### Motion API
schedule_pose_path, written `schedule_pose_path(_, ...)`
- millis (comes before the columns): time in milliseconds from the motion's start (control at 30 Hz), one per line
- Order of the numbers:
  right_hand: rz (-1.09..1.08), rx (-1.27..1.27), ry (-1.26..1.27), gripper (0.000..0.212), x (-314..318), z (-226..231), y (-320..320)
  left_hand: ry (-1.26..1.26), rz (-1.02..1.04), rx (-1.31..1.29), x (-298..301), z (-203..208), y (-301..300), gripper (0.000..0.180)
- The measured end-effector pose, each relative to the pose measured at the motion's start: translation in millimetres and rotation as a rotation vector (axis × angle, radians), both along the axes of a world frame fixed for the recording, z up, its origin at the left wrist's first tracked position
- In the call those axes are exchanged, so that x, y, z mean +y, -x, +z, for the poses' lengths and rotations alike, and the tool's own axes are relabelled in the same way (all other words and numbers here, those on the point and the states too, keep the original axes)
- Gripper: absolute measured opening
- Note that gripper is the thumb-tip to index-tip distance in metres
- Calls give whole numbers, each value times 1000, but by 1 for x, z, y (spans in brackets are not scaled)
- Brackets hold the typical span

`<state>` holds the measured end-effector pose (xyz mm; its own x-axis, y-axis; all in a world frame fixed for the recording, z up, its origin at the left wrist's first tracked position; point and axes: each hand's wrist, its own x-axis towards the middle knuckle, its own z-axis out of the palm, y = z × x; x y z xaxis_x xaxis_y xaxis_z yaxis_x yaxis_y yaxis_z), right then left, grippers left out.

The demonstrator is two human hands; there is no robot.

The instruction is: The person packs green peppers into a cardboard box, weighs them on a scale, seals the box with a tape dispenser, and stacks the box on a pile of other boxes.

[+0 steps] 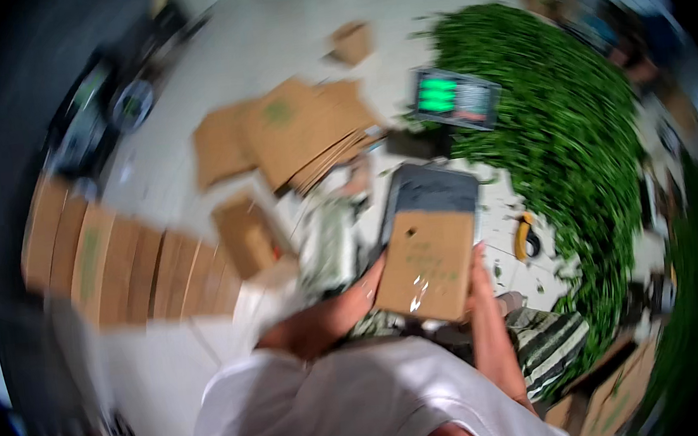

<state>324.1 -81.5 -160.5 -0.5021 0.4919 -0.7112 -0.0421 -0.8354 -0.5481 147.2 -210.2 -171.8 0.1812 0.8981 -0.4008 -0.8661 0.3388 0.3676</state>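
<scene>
A closed brown cardboard box with green print and shiny spots near its near edge is between my two hands. My left hand grips its left side, and my right hand its right side; most fingers are hidden or blurred. The far end of the box overlaps the dark grey platform of a weighing scale; whether it rests on it or hangs above, I cannot tell. Beyond the platform stands the scale's display, lit green. A yellow and black tape dispenser lies on the floor right of the box.
A large heap of green leaves spreads along the right. Flattened cartons are stacked ahead on the left, with an open box nearer. Several closed boxes stand in a row at far left. A small brown box sits far ahead.
</scene>
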Motion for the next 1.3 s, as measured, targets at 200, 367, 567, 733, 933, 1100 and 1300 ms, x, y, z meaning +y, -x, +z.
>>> schedule_pose_path(200,761,-204,-1697,62,-87,207,36,-128,246,43,-86,56,17,59)
schedule_pose_path(367,269,-20,-2012,89,-66,280,34,-227,400,53,-104,90,46,58)
schedule_pose_path(567,364,209,-1314,80,-96,178,97,-244,673,165,-173,123,91,57)
schedule_pose_path(733,526,417,-1331,76,-144,244,175,-281,1031,337,-250,164,146,57)
schedule_pose_path(933,682,678,-1457,75,-216,384,337,-386,1659,696,-380,248,250,57)
schedule_pose_path(1100,608,861,-1236,73,-244,392,405,-174,2042,1059,-481,289,257,57)
schedule_pose_path(1300,1166,516,-1533,48,-172,261,376,168,1887,1711,-454,279,222,74)
